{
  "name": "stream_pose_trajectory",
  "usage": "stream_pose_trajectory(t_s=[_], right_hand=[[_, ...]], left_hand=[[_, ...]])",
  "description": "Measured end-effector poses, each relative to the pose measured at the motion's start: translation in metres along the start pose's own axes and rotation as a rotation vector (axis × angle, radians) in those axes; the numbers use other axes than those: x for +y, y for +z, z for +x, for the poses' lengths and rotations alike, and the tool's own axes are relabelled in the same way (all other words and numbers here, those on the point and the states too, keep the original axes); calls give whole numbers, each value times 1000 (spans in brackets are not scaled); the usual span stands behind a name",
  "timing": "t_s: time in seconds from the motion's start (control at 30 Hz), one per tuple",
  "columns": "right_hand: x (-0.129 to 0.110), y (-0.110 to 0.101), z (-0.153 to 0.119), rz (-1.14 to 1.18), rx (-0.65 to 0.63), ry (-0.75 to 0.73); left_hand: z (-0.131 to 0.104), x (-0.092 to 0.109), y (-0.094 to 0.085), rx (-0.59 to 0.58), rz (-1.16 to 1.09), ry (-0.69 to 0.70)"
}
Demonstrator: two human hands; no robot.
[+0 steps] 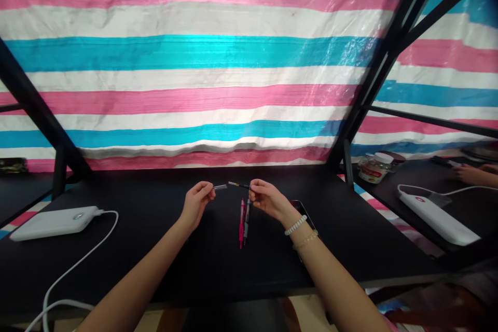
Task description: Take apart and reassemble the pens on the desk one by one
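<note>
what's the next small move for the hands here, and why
Perhaps ease the slim dark piece in the right hand toward the clear piece in the left hand, since their ends face each other with a small gap between.

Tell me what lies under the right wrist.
A dark, flat, phone-like object, its far end showing beyond the right wrist. The wrist covers its middle, so that part cannot be seen.

Light is pooling on the middle of the striped sheet [210, 62], glare is streaking its right side — the bench [143, 207] is lying dim, the lower right corner is blurring darkly.
</note>
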State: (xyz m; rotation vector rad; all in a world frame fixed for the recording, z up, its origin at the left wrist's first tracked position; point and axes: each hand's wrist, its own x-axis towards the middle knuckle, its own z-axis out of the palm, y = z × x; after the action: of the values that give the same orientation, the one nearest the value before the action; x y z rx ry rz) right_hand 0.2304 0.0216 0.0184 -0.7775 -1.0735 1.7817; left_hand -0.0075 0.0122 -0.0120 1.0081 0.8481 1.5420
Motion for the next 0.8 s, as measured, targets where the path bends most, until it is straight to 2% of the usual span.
stream_pose_trajectory(t_s=[0.3, 0.8], right_hand=[[4, -1, 3, -70, 70, -106], [5, 4, -1, -341, -16, -210]], left_hand=[[-1, 1, 1, -16, 24, -9], [-7, 4, 7, -98, 213, 30]])
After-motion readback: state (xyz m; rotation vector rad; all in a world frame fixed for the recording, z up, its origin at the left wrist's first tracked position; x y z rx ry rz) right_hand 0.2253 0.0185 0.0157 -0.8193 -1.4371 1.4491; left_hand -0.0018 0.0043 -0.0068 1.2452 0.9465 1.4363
